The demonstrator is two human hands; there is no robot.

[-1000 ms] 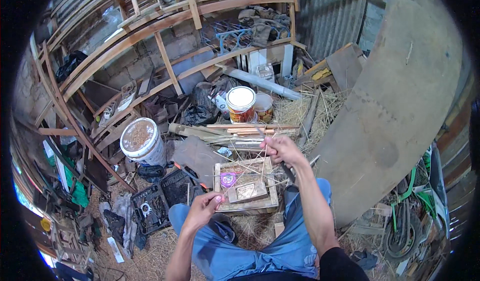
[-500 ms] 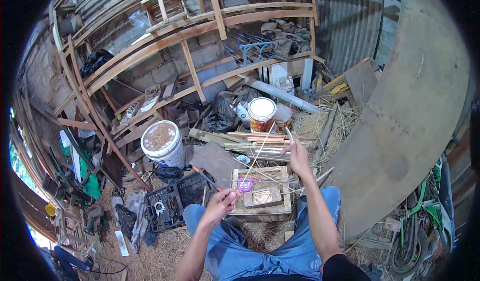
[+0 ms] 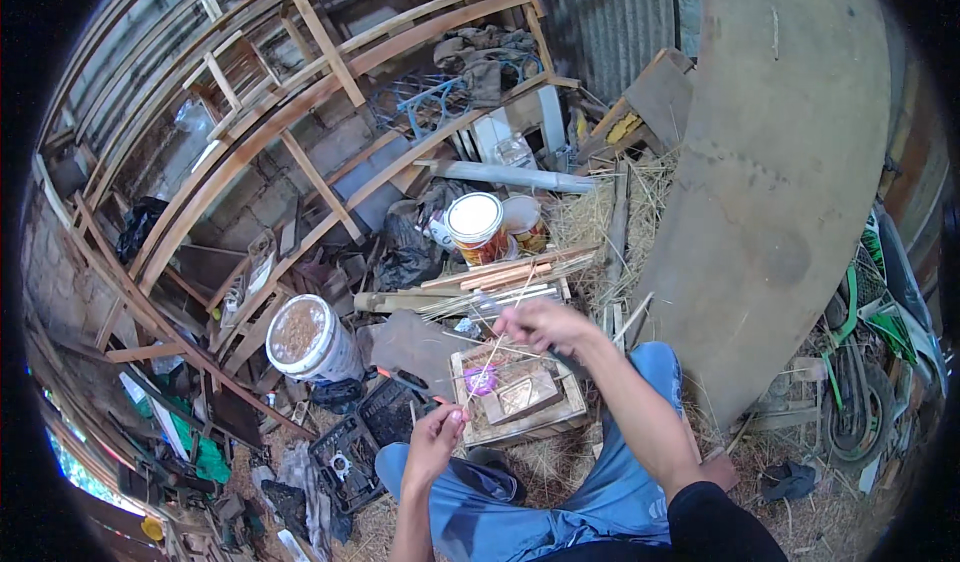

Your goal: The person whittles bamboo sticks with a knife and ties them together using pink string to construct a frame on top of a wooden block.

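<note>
My left hand (image 3: 434,444) is closed in a pinch round the lower end of a thin bamboo strip (image 3: 488,362), which slants up and away to the right. Closed on a knife, my right hand (image 3: 552,325) is at the strip's upper part; the knife's blade (image 3: 484,304) is smeared by motion and points left. Below the hands, between my knees, stands a wooden crate (image 3: 555,425). On top of it lie a wooden block (image 3: 525,396) and a round purple thing (image 3: 480,380).
Beyond the crate lie cut wooden and bamboo strips (image 3: 500,280). A lidded white-topped bucket (image 3: 475,218) stands behind them. To the left are a bucket of brown granules (image 3: 312,337) and an open black tool case (image 3: 385,417). A large board (image 3: 770,212) leans at the right.
My right hand has moved left and down, bringing the knife from upright beside the strip to across it. My left hand still holds the strip's lower end. The whole view has shifted and tilted.
</note>
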